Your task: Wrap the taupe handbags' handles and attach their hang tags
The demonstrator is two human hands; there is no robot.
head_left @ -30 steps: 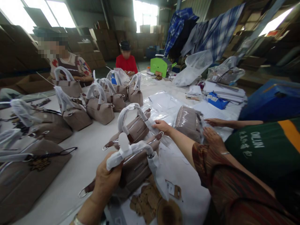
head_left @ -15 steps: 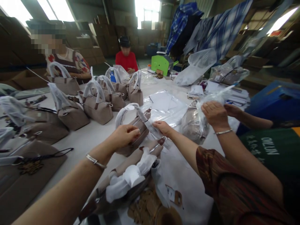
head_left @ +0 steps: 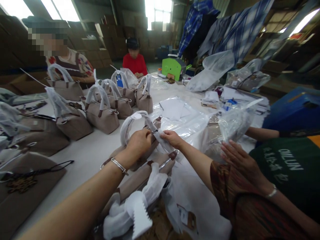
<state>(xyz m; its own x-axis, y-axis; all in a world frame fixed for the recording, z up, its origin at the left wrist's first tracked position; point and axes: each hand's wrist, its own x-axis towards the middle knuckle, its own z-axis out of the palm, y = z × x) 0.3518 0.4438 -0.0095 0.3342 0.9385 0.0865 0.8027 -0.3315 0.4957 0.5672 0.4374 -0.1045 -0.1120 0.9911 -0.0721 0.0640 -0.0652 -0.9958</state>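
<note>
My left hand (head_left: 140, 143), with a silver bracelet at its wrist, is closed at the wrapped handle of a taupe handbag (head_left: 155, 126); what its fingertips pinch is too small to tell. Thumb and fingers of my right hand (head_left: 172, 138) grip the bag's white-wrapped handle (head_left: 159, 137) near a small metal buckle. Just in front, a second taupe bag (head_left: 140, 175) lies against the first, its handles bundled in white wrapping (head_left: 136, 208).
Several taupe bags (head_left: 102, 116) stand at the left. A clear plastic sheet with white paper (head_left: 172, 108) lies ahead. At the right, a co-worker's hands hold a plastic-bagged handbag (head_left: 212, 133). Two people sit across the table, near a green machine (head_left: 172, 69).
My left hand has moved up and right to the handle beside my right hand. The co-worker's near hand has dropped lower along the plastic bag, and the front bag's wrapping has shifted downward.
</note>
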